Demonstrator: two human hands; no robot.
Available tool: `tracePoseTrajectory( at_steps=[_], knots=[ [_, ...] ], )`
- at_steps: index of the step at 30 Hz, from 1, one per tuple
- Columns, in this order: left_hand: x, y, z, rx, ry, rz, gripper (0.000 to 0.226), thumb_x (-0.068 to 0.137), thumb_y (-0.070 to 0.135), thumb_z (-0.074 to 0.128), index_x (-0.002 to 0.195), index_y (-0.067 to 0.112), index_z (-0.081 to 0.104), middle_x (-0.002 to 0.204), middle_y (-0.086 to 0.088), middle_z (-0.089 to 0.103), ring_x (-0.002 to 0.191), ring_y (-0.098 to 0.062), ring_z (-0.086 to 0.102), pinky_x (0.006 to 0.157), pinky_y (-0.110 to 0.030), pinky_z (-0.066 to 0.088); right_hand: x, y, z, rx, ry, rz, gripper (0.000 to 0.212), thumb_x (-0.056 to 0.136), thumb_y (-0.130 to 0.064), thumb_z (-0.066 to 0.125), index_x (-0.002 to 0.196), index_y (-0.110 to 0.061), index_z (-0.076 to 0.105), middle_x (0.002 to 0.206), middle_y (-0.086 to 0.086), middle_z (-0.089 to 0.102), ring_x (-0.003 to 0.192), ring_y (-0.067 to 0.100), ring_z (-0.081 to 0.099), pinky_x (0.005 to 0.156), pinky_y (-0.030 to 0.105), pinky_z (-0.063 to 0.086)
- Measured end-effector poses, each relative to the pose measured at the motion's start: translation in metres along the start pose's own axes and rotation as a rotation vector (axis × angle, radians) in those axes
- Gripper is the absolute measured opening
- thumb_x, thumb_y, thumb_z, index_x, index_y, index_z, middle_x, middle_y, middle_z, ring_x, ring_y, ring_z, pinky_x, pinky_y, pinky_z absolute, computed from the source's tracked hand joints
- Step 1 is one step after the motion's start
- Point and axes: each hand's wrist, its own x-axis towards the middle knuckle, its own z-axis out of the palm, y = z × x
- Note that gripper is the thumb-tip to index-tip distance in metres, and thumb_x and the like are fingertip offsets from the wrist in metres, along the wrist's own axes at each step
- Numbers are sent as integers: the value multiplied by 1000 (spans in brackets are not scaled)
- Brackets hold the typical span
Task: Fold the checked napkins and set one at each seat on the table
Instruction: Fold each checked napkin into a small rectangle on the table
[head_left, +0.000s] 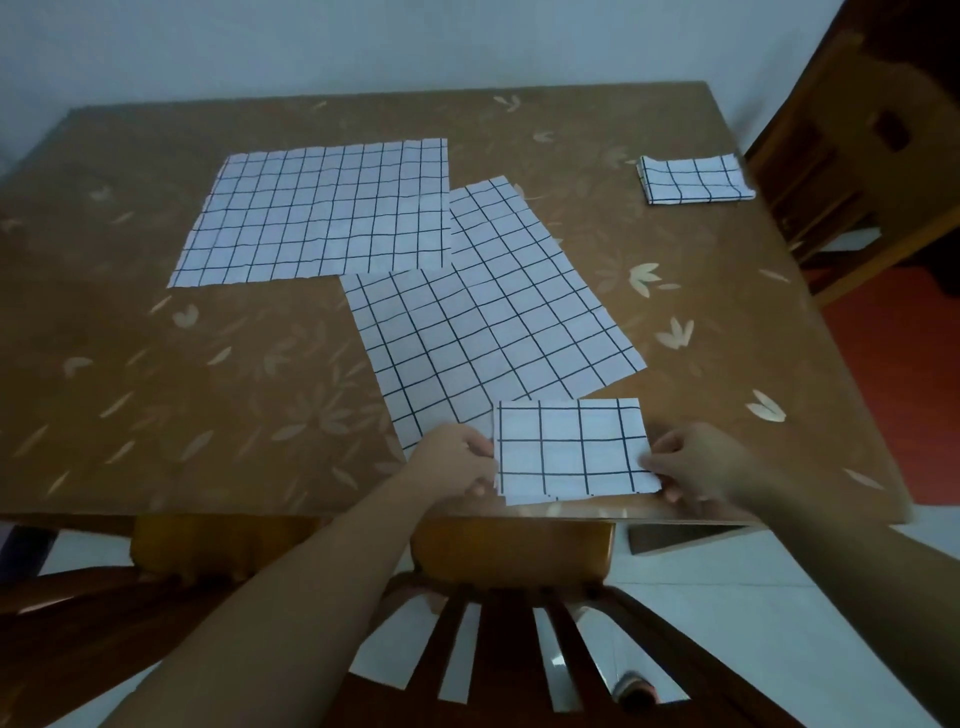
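Observation:
A folded white napkin with a dark check (571, 449) lies at the near edge of the brown table (182, 364). My left hand (457, 457) pinches its left side and my right hand (696, 462) pinches its right side. Its far left corner overlaps an unfolded checked napkin (483, 332) spread in the table's middle. A second unfolded napkin (327, 213) lies flat further back on the left, overlapping the first. Another folded napkin (693, 179) sits at the table's right edge, in front of the chair there.
A wooden chair (514, 556) with a slatted back stands pushed in right below the napkin I hold. Another chair (171, 545) stands to its left and a third (852, 156) at the table's right side. A pale wall runs behind the table.

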Motion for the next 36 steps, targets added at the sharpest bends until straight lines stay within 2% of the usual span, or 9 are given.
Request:
tracePoseTrajectory(
  at_steps=[4, 9, 14, 18, 24, 27, 32, 34, 36],
  knots=[
    [-3, -5, -2, 28, 22, 30, 18, 88, 13, 66, 106, 15, 68, 90, -4, 73, 71, -11, 65, 71, -26, 53, 0, -5, 7, -83, 39, 7, 27, 94, -34, 60, 83, -12, 72, 67, 3, 70, 54, 10, 61, 50, 21, 41],
    [-19, -9, -13, 30, 92, 38, 9, 95, 24, 60, 101, 19, 66, 91, -4, 71, 68, -9, 63, 55, -17, 47, -9, -8, 4, -282, 135, 28, 37, 90, -46, 58, 79, -14, 72, 73, 3, 71, 66, 15, 66, 65, 31, 56],
    [-56, 6, -38, 100, 213, 91, 7, 90, 23, 61, 86, 25, 67, 82, 7, 64, 76, -12, 61, 61, -24, 49, -38, -31, -6, -268, 218, -115, 31, 91, -39, 57, 73, -15, 66, 67, 0, 66, 57, 13, 58, 52, 24, 45],
    [-93, 22, -67, 174, 333, 151, 10, 89, 31, 59, 98, 33, 63, 91, 8, 65, 85, -7, 61, 65, -25, 51, -72, -70, -8, -264, 249, -293, 26, 90, -41, 56, 101, -19, 65, 90, 0, 70, 78, 15, 64, 73, 35, 56],
    [-108, 27, -107, 149, 351, 228, 29, 91, 25, 60, 120, 24, 63, 110, 6, 60, 92, -11, 60, 70, -22, 48, -97, -127, 8, -288, 272, -403, 51, 93, -41, 53, 137, -15, 50, 135, 2, 58, 117, 21, 57, 96, 36, 47],
    [-95, 16, -122, 199, 305, 256, 38, 91, 24, 59, 129, 25, 57, 123, 2, 57, 109, -17, 58, 86, -29, 50, -92, -154, 34, -285, 238, -396, 56, 95, -40, 53, 144, -16, 42, 146, 2, 48, 126, 22, 52, 100, 35, 43],
    [-44, -11, -159, 345, 210, 328, 51, 89, 28, 60, 139, 26, 49, 124, -7, 61, 107, -22, 58, 89, -33, 48, -60, -203, 87, -264, 216, -333, 60, 94, -41, 53, 147, -16, 37, 150, 5, 42, 132, 23, 46, 105, 38, 41],
    [-23, -20, -176, 363, 165, 365, 52, 91, 26, 59, 141, 24, 47, 133, -6, 57, 116, -22, 56, 94, -30, 43, -44, -217, 106, -239, 254, -283, 61, 95, -42, 52, 147, -15, 36, 151, 6, 41, 133, 24, 45, 106, 39, 41],
    [-6, -30, -190, 367, 148, 393, 51, 93, 25, 58, 143, 24, 45, 141, -1, 51, 119, -20, 57, 86, -22, 42, -31, -229, 123, -216, 277, -227, 61, 95, -40, 51, 147, -13, 36, 152, 7, 39, 135, 25, 42, 108, 39, 39]
  ],
)
